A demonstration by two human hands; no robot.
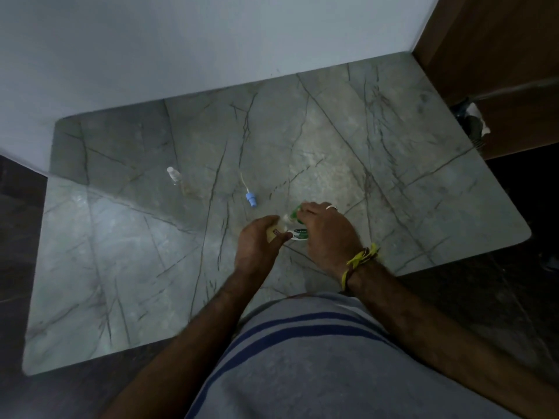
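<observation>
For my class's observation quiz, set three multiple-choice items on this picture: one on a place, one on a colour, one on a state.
1. Where does the blue pump cap lie?
A on the table
B on a shelf
C on the floor

2. What colour is the wrist thread?
A red
B yellow
C white

3. How is the labelled bottle held?
A gripped by the left hand and the right hand
B standing free
C lying untouched

Key:
1 A, the cap rests on the bare marble.
2 B, the thread shows yellow against the arm.
3 A, fingers of both hands curl round the bottle.
</observation>
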